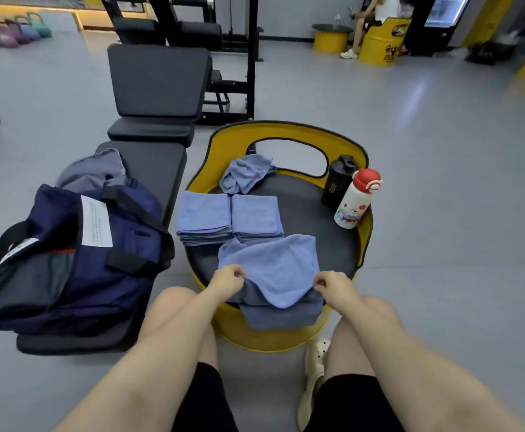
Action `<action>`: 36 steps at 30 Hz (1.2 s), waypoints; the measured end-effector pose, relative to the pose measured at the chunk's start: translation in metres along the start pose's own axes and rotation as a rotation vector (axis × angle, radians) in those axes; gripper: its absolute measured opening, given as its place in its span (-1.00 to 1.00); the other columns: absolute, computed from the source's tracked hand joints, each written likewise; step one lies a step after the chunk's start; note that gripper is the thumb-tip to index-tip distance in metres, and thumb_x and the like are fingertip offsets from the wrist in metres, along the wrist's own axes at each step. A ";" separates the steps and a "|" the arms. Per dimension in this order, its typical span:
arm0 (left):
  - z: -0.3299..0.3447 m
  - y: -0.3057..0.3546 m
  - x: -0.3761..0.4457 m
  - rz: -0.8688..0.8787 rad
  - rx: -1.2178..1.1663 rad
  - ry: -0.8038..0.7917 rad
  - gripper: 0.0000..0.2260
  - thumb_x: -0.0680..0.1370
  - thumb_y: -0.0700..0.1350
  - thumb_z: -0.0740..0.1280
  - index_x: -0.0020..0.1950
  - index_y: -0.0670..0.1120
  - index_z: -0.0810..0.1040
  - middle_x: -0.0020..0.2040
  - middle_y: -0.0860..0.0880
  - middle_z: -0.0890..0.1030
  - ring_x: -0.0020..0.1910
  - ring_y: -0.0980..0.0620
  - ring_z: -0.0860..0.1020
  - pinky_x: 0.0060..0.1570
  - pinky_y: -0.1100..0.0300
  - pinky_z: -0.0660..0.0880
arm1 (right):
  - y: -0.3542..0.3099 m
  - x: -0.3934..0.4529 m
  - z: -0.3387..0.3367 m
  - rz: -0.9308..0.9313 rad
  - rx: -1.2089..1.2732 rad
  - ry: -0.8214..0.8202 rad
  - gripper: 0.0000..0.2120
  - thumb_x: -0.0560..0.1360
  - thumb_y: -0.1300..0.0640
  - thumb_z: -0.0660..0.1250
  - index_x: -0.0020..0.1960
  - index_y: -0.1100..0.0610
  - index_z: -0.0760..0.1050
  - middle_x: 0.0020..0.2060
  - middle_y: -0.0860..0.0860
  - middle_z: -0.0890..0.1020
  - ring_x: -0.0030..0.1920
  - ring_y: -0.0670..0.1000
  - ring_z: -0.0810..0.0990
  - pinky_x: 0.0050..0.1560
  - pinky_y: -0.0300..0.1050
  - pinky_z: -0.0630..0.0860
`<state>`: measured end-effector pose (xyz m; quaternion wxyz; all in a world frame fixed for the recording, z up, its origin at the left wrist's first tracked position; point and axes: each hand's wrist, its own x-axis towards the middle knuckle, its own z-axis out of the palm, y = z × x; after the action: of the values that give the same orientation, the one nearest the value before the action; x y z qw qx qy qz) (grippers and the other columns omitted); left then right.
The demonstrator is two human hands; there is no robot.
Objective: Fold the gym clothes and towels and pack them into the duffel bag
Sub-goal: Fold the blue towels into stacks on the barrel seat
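Being pinched shut at its near corners (soft, limp, light) by both hands (278, 283), the blue towel (270, 266) is being folded.

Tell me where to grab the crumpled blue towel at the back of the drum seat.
Pinch the crumpled towel at its raised top folds, coming from above and the near side. The yellow backrest blocks the far side, and the folded stacks lie just in front.

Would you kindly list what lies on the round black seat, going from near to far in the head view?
Blue towel being folded → two folded blue towel stacks → crumpled blue towel.
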<state>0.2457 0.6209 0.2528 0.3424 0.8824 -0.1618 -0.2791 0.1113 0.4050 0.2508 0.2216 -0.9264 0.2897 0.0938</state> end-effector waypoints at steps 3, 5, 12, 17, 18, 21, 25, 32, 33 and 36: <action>0.008 -0.010 -0.002 -0.003 0.059 -0.118 -0.85 0.58 -0.27 0.14 -0.06 -0.10 0.47 -0.13 -0.01 0.50 -0.15 0.03 0.44 -0.29 0.25 0.36 | 0.000 0.001 0.004 -0.045 -0.067 -0.122 -0.85 0.51 0.20 0.30 0.05 0.10 0.59 0.03 0.07 0.64 0.07 0.11 0.57 0.00 -0.10 0.49; 0.010 -0.015 -0.001 -0.028 0.052 -0.160 -0.90 0.58 -0.24 0.16 -0.06 -0.12 0.46 -0.23 0.02 0.48 -0.27 0.09 0.43 -0.37 0.32 0.36 | 0.000 0.002 0.007 -0.051 -0.065 -0.166 -0.86 0.50 0.18 0.34 0.05 0.12 0.59 0.03 0.09 0.64 0.06 0.11 0.57 0.02 -0.09 0.50; 0.002 -0.022 0.016 -0.088 0.029 -0.109 -0.82 0.56 -0.07 0.19 -0.20 -0.11 0.39 -0.22 -0.08 0.47 -0.25 0.01 0.40 -0.24 0.17 0.31 | 0.002 0.012 0.005 -0.078 0.044 -0.263 -0.65 0.44 0.03 0.47 0.17 0.14 0.56 0.04 0.03 0.60 -0.09 -0.01 0.56 -0.11 -0.23 0.45; -0.012 -0.015 0.034 -0.111 0.060 -0.005 -0.87 0.56 -0.15 0.18 -0.11 -0.14 0.48 -0.07 -0.18 0.56 -0.09 -0.08 0.48 -0.10 0.14 0.37 | 0.006 0.029 -0.004 -0.048 0.025 -0.151 -0.74 0.49 0.05 0.40 0.13 0.13 0.59 0.10 0.05 0.63 0.11 0.05 0.55 0.01 -0.18 0.44; -0.015 -0.016 0.039 -0.113 0.084 0.023 -0.85 0.56 -0.16 0.18 -0.06 -0.14 0.53 0.01 -0.18 0.59 0.00 -0.12 0.51 -0.05 0.14 0.39 | 0.006 0.034 -0.006 -0.033 0.025 -0.132 -0.76 0.50 0.05 0.39 0.12 0.12 0.60 0.09 0.05 0.63 0.11 0.06 0.55 0.02 -0.15 0.45; -0.022 -0.018 0.049 -0.149 0.060 0.077 -0.80 0.58 -0.19 0.17 0.12 -0.13 0.54 0.18 -0.13 0.56 0.11 -0.10 0.49 -0.02 0.19 0.37 | 0.007 0.049 -0.010 0.032 0.062 -0.080 -0.80 0.51 0.07 0.36 0.10 0.11 0.60 0.05 0.05 0.64 0.05 0.06 0.57 0.01 -0.09 0.49; -0.028 -0.021 0.066 -0.203 0.012 0.118 -0.72 0.58 -0.20 0.19 0.28 -0.18 0.45 0.25 -0.18 0.52 0.21 -0.14 0.48 -0.01 0.20 0.34 | 0.009 0.069 -0.011 0.149 0.175 -0.016 -0.79 0.53 0.11 0.33 0.13 0.14 0.58 0.06 0.08 0.64 -0.06 0.02 0.53 -0.02 -0.11 0.48; -0.024 -0.017 0.093 -0.208 -0.118 0.105 -0.64 0.60 -0.24 0.17 0.40 -0.19 0.37 0.36 -0.15 0.45 0.33 -0.12 0.41 0.24 0.13 0.35 | 0.006 0.097 -0.002 0.267 0.379 -0.026 -0.63 0.56 0.12 0.30 0.33 0.20 0.45 0.24 0.12 0.56 0.24 0.13 0.51 0.23 -0.04 0.42; -0.022 -0.016 0.096 -0.205 -0.138 0.112 -0.65 0.60 -0.24 0.17 0.39 -0.19 0.38 0.35 -0.15 0.46 0.32 -0.11 0.42 0.25 0.13 0.35 | 0.005 0.100 0.001 0.279 0.417 -0.019 -0.61 0.56 0.12 0.30 0.35 0.21 0.43 0.26 0.12 0.54 0.27 0.13 0.49 0.25 -0.05 0.39; -0.015 -0.019 0.103 -0.196 -0.186 0.147 -0.67 0.59 -0.21 0.24 0.36 -0.19 0.43 0.29 -0.14 0.51 0.29 -0.07 0.45 0.23 0.14 0.36 | 0.006 0.107 0.009 0.319 0.539 0.009 -0.58 0.56 0.14 0.30 0.38 0.22 0.39 0.30 0.11 0.51 0.31 0.13 0.46 0.29 -0.03 0.37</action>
<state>0.3383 0.5928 0.2093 0.4048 0.8765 -0.0227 -0.2597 0.1947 0.3517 0.2084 0.4405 -0.7775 0.4468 0.0431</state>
